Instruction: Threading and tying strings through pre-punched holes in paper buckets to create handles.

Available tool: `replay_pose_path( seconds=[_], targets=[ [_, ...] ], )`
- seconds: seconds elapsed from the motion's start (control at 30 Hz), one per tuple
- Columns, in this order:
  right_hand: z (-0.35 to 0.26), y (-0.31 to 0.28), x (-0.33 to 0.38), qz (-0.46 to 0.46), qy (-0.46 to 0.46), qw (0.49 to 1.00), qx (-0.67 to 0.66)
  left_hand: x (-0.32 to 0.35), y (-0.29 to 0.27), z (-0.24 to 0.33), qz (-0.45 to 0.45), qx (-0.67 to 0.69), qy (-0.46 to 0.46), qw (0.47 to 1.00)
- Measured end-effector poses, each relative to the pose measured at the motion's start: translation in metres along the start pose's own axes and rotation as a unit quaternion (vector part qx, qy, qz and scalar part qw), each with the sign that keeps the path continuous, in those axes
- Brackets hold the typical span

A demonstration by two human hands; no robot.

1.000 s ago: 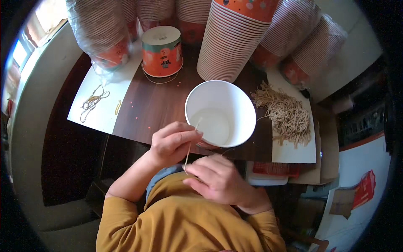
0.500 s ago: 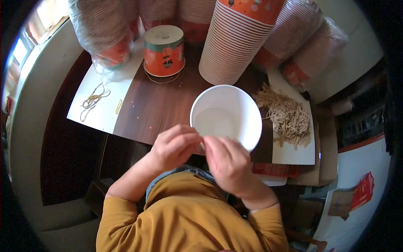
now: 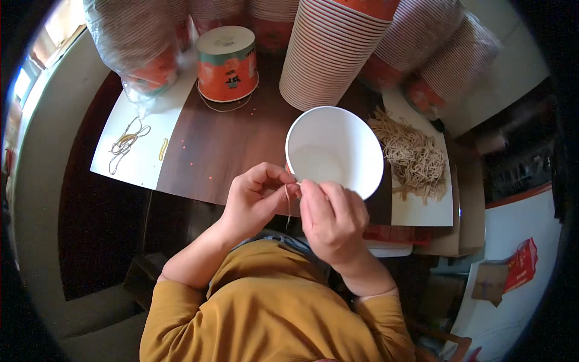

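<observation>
My left hand (image 3: 256, 196) and my right hand (image 3: 335, 217) meet fingertip to fingertip at the near left rim of a paper bucket (image 3: 362, 142). Both pinch a thin beige string (image 3: 287, 208), and a short end of it hangs below my left fingers. The bucket is tilted, its open mouth facing me and its white inside showing. My right fingers hide part of its near rim. Whether the string passes through the bucket's wall I cannot tell.
A tangled heap of beige strings (image 3: 416, 163) lies right of the bucket. Behind stand a tall nested stack of buckets (image 3: 332, 54) and an upturned orange bucket (image 3: 227, 75) with a string handle. Plastic-wrapped stacks (image 3: 129, 36) line the back. Loose cord (image 3: 125, 145) lies at left.
The bucket's mouth has shifted slightly right relative to my hands. My left fingers have opened out somewhat, and the hanging string end now shows. The whole view has shifted a little.
</observation>
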State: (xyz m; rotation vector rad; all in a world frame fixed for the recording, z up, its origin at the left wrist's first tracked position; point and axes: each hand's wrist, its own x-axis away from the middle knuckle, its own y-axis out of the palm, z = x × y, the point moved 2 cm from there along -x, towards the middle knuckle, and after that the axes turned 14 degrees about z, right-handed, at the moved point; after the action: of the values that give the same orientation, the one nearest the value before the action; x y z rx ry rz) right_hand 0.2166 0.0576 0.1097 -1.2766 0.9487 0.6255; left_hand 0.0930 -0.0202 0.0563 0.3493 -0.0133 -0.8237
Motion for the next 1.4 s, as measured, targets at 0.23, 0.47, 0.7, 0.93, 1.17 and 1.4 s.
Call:
replay_pose_path(
  seconds=[0.23,0.47,0.7,0.93,1.17,1.4],
  targets=[
    [-0.013,0.002,0.036,0.029,0.154,0.979,-0.127,0.004,0.000,0.020,0.023,-0.321,0.310,0.895],
    [0.006,0.026,0.045,0.071,0.150,0.982,-0.085,0.010,-0.001,-0.007,0.098,-0.123,0.093,0.983],
    [0.006,0.052,0.033,0.044,0.255,0.939,-0.228,0.000,-0.007,-0.011,0.130,0.119,-0.047,0.983],
    [-0.001,0.071,0.038,-0.057,0.574,0.581,-0.575,-0.002,-0.010,-0.005,0.185,0.176,-0.079,0.964],
    [-0.019,0.083,0.040,-0.013,0.678,0.348,-0.647,0.003,-0.016,-0.011,0.196,0.124,-0.048,0.972],
    [-0.021,0.089,0.043,-0.047,0.677,0.293,-0.674,0.006,-0.014,0.004,0.194,-0.129,0.190,0.954]
  ],
)
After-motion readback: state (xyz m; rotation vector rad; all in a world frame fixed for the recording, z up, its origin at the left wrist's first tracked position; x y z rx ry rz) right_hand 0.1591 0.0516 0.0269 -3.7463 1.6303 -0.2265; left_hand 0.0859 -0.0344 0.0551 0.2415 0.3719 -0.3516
